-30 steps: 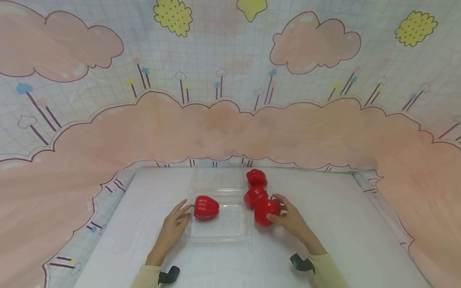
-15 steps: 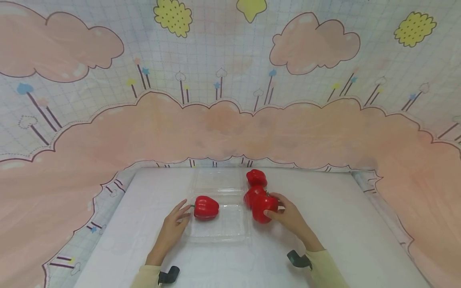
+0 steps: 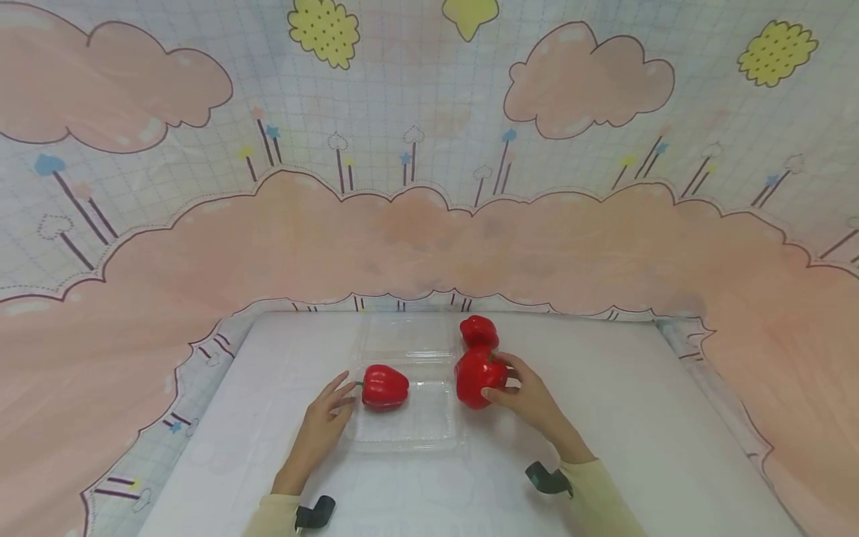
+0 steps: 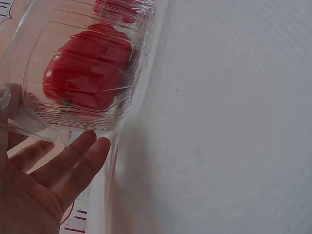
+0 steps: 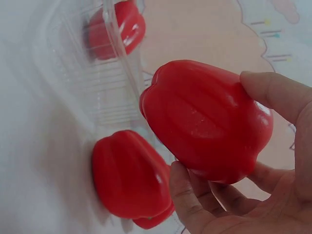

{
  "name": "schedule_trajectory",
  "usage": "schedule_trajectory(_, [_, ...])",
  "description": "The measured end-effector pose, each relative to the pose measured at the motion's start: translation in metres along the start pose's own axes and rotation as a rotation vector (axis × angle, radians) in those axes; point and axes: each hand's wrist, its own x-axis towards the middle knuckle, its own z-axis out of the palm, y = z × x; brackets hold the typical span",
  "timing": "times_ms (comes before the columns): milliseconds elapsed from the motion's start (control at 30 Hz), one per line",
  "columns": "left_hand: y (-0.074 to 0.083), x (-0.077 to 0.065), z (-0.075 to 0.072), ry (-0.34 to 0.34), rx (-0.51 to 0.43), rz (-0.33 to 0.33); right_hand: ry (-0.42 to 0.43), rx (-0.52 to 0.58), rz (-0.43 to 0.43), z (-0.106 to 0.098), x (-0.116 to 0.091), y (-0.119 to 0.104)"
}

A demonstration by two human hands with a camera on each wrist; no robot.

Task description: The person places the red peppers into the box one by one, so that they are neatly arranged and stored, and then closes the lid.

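Observation:
My right hand [image 3: 533,395] grips a red bell pepper [image 3: 475,382] with its thumb on one side and its fingers on the other. In the right wrist view the held bell pepper [image 5: 204,119] hangs above the table, beside the clear container's wall. Another red bell pepper [image 5: 129,175] lies below it on the table; the held one mostly covers it in the head view. Inside the clear plastic container [image 3: 429,429] a red bell pepper [image 3: 385,388] lies on its side, stem to the left. My left hand [image 3: 325,418] rests at the container's left side, fingers [image 4: 80,178] loosely extended by its wall.
The container's hinged lid [image 3: 406,334] lies folded back toward the far table edge. One more red bell pepper [image 3: 479,331] sits right of the lid. A white table [image 3: 604,403] spreads beneath, with a patterned cloth [image 3: 429,253] behind it.
My right hand has carried the held bell pepper left and slightly away from me, toward the container, now overlapping the pepper behind it. My left hand has stayed in place.

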Motion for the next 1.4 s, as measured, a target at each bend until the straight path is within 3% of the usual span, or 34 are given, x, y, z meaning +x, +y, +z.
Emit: schedule_trajectory(1400, [0.003, 0.0, 0.001, 0.01, 0.008, 0.012, -0.075, 0.074, -0.145, 0.041, 0.011, -0.031])
